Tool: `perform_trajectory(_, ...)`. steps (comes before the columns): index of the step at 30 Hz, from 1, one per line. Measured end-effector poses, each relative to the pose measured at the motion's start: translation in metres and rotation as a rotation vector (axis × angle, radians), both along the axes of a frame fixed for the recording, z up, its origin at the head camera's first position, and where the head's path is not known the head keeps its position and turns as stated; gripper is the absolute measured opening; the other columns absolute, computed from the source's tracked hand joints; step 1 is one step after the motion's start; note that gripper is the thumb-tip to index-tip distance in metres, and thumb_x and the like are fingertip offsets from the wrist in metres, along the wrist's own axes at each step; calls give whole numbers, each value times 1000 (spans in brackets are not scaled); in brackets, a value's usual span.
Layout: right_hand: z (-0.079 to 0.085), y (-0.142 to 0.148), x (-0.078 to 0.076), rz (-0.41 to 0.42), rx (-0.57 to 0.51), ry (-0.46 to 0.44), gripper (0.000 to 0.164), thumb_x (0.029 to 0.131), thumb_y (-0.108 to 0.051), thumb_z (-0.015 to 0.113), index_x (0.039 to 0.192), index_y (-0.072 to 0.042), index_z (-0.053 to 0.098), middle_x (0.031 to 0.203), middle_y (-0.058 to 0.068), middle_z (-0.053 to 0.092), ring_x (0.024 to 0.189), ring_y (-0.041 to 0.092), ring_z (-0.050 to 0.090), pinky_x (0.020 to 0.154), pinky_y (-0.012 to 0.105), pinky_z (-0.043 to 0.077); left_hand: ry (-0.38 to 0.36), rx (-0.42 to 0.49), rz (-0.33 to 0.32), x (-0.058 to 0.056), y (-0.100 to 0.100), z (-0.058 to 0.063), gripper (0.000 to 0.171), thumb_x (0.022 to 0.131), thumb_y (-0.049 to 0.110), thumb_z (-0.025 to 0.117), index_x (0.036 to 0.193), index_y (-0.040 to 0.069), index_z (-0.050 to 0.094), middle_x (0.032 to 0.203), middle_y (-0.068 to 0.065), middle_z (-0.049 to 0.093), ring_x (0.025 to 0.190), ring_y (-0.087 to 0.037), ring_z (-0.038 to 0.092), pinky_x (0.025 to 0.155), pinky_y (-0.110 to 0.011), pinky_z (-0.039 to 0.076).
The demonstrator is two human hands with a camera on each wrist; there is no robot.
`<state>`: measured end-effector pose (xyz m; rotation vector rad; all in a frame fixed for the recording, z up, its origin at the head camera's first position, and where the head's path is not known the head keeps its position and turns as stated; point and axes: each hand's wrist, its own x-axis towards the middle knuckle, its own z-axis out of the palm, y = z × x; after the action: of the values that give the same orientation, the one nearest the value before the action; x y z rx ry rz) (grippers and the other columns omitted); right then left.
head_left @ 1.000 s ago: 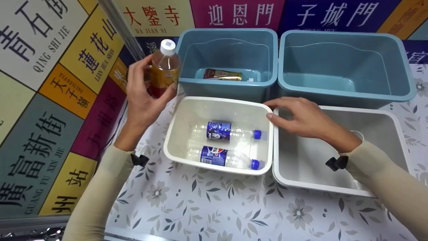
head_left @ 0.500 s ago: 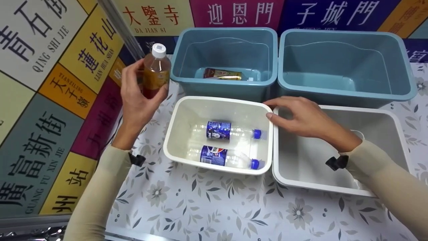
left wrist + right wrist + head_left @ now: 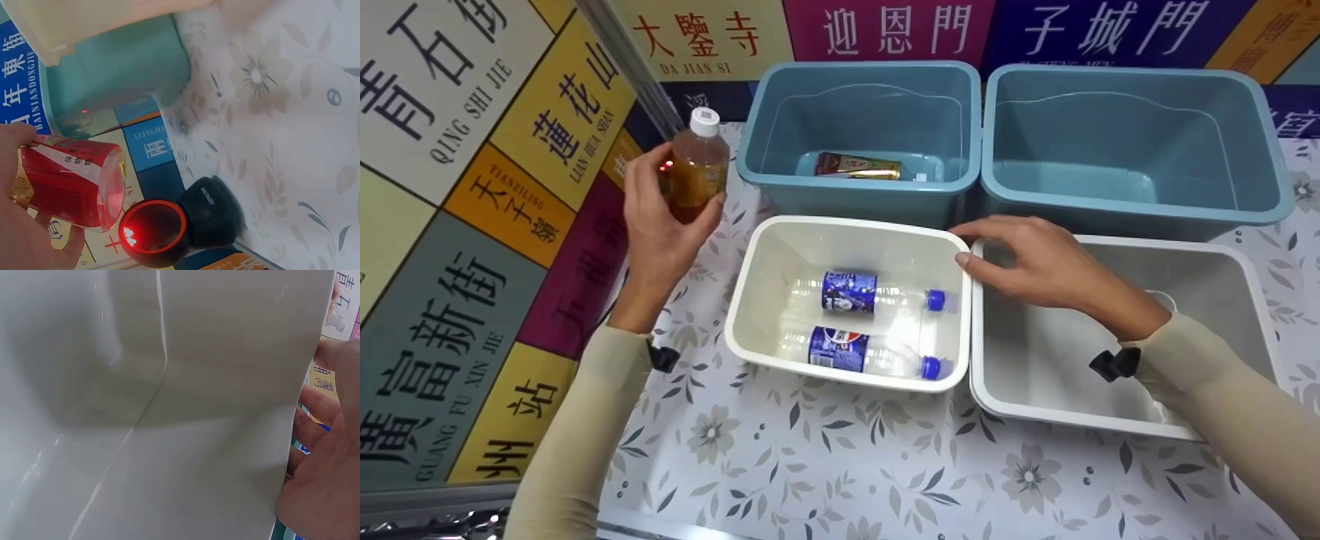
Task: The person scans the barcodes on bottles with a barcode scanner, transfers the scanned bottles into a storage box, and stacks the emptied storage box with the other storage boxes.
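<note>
My left hand (image 3: 660, 217) grips a clear drink bottle (image 3: 705, 161) of amber liquid, upright, white cap on top, left of the blue bins. In the left wrist view the bottle's red label (image 3: 62, 174) shows, its base close to a black barcode scanner (image 3: 214, 214) with a glowing red window. My right hand (image 3: 1035, 262) rests with thumb and fingertips on the back right corner of the smaller white bin (image 3: 737, 300). Inside that bin lie two clear bottles with blue caps, an upper bottle (image 3: 849, 291) and a lower bottle (image 3: 838, 349).
Behind stand two blue bins; the left blue bin (image 3: 862, 204) contains a red-and-gold container (image 3: 859, 166), the right blue bin (image 3: 1110, 127) stands beside it. A larger white bin (image 3: 1057, 345) sits under my right forearm. Printed panels (image 3: 472, 330) wall the left side.
My left hand has moved the bottle left and slightly down, away from the left blue bin, and a red glint now shows beside it. The right hand has stayed put.
</note>
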<state>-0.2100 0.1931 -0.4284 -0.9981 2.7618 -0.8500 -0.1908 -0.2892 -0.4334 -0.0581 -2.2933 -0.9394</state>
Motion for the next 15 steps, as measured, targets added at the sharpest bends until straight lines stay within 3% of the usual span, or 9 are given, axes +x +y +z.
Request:
perform_trajectory(7, -1, 1, 0, -4, 1, -5, 41, 107, -46, 65, 143, -28, 71, 131, -2, 77, 126, 25, 70, 101, 57, 54, -15, -28, 36, -5, -3, -6, 74, 90, 32, 89, 152, 15, 51, 148, -6, 54, 143, -12, 50, 124, -37, 47)
perform_trajectory(15, -2, 1, -1, -5, 3, -1, 42, 106, -47, 65, 142, -27, 72, 131, -1, 77, 127, 25, 70, 104, 57, 54, -60, -147, 196, -11, -5, -8, 72, 94, 47, 82, 151, 16, 52, 150, -9, 55, 144, -14, 49, 126, -28, 40)
